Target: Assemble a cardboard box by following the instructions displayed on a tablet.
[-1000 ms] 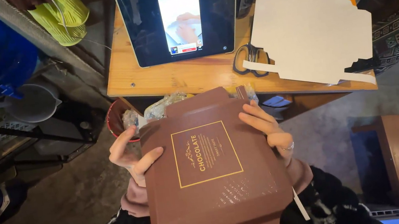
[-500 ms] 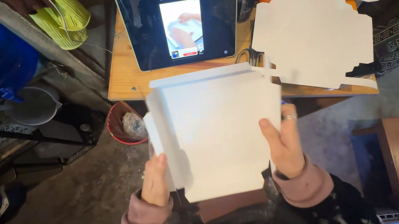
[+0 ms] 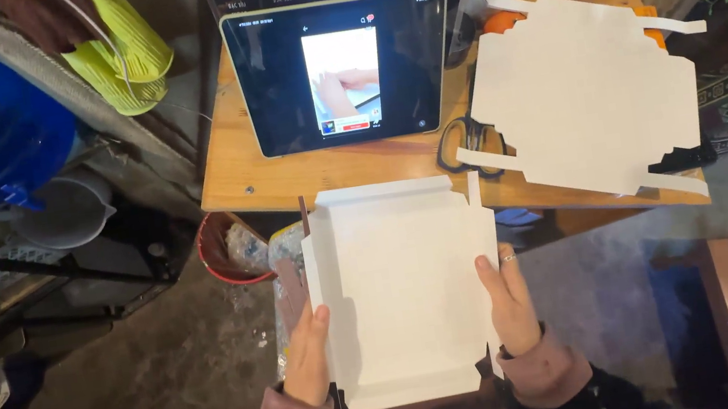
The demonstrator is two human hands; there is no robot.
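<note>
The wooden counter (image 3: 358, 163) spans the upper middle, its plank top warm and lightly grained. On its right lies a flat white die-cut cardboard blank (image 3: 582, 98) with notched edges and thin strip tabs. Left of it leans a dark, glossy tablet (image 3: 340, 70) with a lit screen. Below the counter's front edge, the white cardboard box (image 3: 404, 289) is held in the air, its smooth matte inside facing up and its shallow side flaps folded up. The left hand (image 3: 310, 359) grips its left edge, thumb on top, fingers hidden beneath. The right hand (image 3: 509, 303) clasps the right edge likewise. Black scissors (image 3: 460, 145) lie just beside the blank.
</note>
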